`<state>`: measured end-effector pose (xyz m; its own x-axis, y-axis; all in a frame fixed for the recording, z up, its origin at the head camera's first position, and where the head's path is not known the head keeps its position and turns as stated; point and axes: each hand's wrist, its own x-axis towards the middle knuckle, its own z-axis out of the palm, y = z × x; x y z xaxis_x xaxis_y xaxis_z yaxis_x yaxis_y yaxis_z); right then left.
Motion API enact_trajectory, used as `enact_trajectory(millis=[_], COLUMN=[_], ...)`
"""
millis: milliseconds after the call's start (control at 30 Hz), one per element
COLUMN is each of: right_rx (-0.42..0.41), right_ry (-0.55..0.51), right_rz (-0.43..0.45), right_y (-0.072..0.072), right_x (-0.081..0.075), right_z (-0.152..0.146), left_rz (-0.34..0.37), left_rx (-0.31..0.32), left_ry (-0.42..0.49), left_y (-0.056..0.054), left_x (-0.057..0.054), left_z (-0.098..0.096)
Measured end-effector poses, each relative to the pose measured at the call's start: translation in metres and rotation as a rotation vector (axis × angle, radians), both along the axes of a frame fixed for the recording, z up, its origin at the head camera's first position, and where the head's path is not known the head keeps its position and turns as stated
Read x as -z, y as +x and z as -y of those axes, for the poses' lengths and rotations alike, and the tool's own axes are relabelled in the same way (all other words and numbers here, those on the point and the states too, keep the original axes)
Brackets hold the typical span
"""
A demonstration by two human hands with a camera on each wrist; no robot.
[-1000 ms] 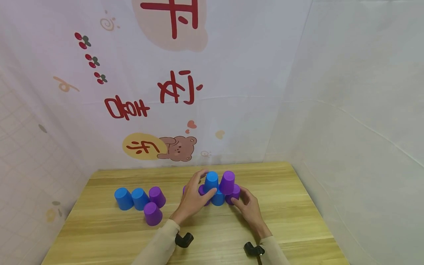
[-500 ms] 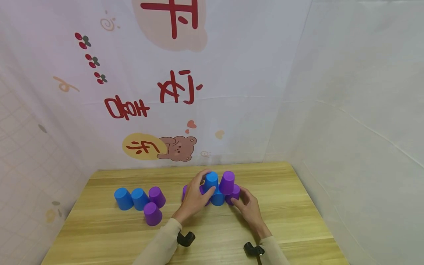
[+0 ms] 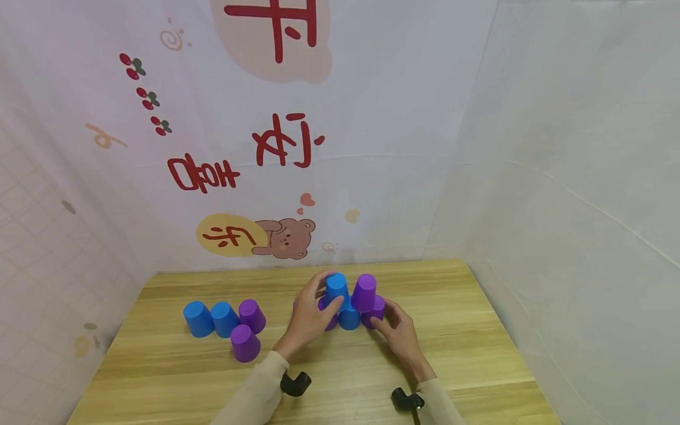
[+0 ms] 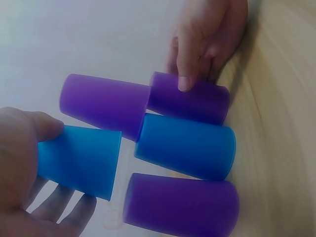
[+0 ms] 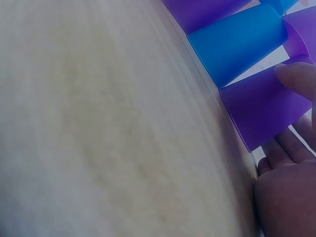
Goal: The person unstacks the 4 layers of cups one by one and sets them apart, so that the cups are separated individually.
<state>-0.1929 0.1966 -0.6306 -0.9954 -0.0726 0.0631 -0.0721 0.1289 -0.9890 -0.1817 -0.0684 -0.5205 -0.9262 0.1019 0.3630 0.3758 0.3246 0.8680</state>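
Nearest to me, beige sleeves [image 3: 255, 392] are leading to two occupied hands: I'm seeing the left hand [image 3: 310, 313] gripping a blue cup [image 3: 337, 286] between thumb and fingers, and the right hand [image 3: 399, 337] grasping the purple end cup [image 3: 379, 307] of a row. The held blue cup is pointing mouth down, its long axis running close to vertical, and is hovering above the row, beside an upper purple cup [image 3: 364, 293] that is resting on the end cup and a lower blue cup [image 3: 349, 319]. Off left, two blue cups [image 3: 199, 320] and two purple cups [image 3: 252, 316] are standing upside down, clustered on the wood-grain table [image 3: 451, 360]. Behind, a white cloth [image 3: 393, 147] is hanging, showing red characters and a printed bear [image 3: 289, 239]. My left wrist view is revealing a gap beneath the held cup's rim that the head view is hiding; the right wrist view is showing fingers curling behind the end cup.
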Motion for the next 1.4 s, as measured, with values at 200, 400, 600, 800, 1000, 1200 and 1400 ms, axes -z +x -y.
enact_trajectory(millis=[200, 400, 600, 800, 1000, 1200, 1400], right_rx=[-0.008, -0.015, -0.011, -0.006, -0.01, -0.01, -0.01], right_ry=[0.004, 0.005, 0.0, 0.013, 0.01, -0.009, -0.015], right_rz=[0.009, -0.004, 0.002, -0.014, -0.008, 0.004, -0.002], right_y=[0.0, 0.001, 0.002, 0.002, 0.001, 0.0, 0.0], right_x=[0.0, 0.001, 0.003, 0.004, 0.003, 0.001, -0.001], right_z=[-0.001, -0.001, 0.0, 0.0, -0.001, -0.001, -0.001], left_rz=[-0.017, -0.024, -0.033, -0.041, -0.089, -0.119, -0.131], left_rx=[-0.021, -0.031, -0.073, -0.105, -0.145, -0.18, -0.223], left_ry=[0.012, 0.056, 0.075, 0.063, 0.039, 0.057, 0.054], left_y=[0.007, 0.017, 0.027, 0.035, 0.043, 0.049, 0.056], left_x=[-0.006, -0.02, -0.032, -0.039, -0.044, -0.042, -0.039], left_z=[0.007, 0.018, 0.031, 0.044, 0.055, 0.068, 0.082])
